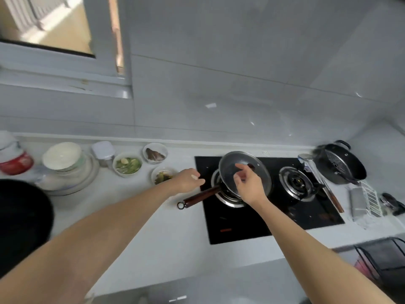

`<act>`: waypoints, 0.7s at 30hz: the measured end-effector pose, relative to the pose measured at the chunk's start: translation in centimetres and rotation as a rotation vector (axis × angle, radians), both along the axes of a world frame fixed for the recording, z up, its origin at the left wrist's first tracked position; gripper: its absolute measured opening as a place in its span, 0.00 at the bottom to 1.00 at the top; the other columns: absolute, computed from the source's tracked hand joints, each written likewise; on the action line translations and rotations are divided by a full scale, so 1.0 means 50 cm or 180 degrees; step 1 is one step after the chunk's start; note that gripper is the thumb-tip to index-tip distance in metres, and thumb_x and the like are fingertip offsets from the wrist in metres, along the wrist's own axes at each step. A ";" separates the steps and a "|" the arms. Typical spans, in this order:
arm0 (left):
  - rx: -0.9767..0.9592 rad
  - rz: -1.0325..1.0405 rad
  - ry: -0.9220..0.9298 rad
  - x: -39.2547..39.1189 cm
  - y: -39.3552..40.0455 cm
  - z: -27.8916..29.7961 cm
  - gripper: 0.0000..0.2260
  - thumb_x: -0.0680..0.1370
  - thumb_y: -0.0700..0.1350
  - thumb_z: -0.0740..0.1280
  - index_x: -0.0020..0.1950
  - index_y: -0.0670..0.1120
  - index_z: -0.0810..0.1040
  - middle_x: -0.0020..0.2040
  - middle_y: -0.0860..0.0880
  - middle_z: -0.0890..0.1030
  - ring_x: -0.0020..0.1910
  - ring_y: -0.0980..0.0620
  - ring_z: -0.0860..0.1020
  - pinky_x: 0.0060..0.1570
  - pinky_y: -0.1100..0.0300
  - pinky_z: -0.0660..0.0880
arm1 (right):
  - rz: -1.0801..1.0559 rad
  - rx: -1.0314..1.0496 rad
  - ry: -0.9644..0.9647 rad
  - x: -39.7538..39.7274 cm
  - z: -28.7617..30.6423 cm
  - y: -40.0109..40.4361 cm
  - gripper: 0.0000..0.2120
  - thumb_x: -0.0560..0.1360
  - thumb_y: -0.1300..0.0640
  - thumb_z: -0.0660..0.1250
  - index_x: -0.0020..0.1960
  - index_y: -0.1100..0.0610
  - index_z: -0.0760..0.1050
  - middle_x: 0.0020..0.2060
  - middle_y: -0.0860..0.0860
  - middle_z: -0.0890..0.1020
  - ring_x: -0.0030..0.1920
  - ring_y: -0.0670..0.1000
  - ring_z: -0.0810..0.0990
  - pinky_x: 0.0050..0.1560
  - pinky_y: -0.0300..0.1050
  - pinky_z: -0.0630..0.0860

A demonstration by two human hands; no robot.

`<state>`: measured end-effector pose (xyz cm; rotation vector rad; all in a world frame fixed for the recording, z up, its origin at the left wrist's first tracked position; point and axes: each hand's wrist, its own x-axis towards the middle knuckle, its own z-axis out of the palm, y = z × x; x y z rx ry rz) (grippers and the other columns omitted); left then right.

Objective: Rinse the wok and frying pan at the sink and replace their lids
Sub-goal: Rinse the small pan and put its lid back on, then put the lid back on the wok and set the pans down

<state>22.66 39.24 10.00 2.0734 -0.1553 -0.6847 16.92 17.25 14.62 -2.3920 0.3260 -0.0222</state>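
Forearms reach toward the hob (285,218). Right hand (248,183) fingers loosely curled over the glass lid (258,170), apparently seating it; left hand (189,179), fingers indistinct, nears the frying pan (222,187) handle.

Both bare arms stretch forward and slightly inward. The left hand (190,180) hovers palm down, knuckles up, fingers loosely curled with nothing in them. The right hand (247,183) is raised at the wrist, thumb and fingers spread apart and relaxed, gripping nothing.
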 end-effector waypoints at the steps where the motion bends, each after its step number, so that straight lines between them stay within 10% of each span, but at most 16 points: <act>1: -0.0059 0.0124 -0.0016 -0.010 0.023 0.014 0.20 0.78 0.55 0.68 0.67 0.47 0.75 0.62 0.49 0.77 0.59 0.49 0.77 0.57 0.60 0.72 | 0.0151 0.0018 -0.0067 0.002 0.003 0.029 0.17 0.80 0.59 0.63 0.69 0.55 0.73 0.43 0.44 0.80 0.47 0.47 0.80 0.59 0.47 0.76; 10: -0.0393 0.1766 -0.0212 -0.257 0.340 0.110 0.07 0.79 0.46 0.66 0.56 0.48 0.79 0.54 0.45 0.82 0.46 0.52 0.80 0.44 0.61 0.75 | 0.2103 0.0457 0.0057 -0.065 -0.029 0.447 0.12 0.79 0.56 0.65 0.63 0.55 0.76 0.34 0.45 0.78 0.35 0.46 0.76 0.44 0.42 0.73; 21: 0.0273 0.3253 -0.0508 -0.642 0.845 0.191 0.11 0.79 0.50 0.65 0.59 0.49 0.79 0.51 0.50 0.82 0.50 0.53 0.80 0.52 0.55 0.78 | 0.3682 0.0133 0.0471 -0.266 0.054 0.972 0.15 0.80 0.45 0.63 0.52 0.56 0.79 0.48 0.49 0.84 0.50 0.51 0.80 0.53 0.45 0.74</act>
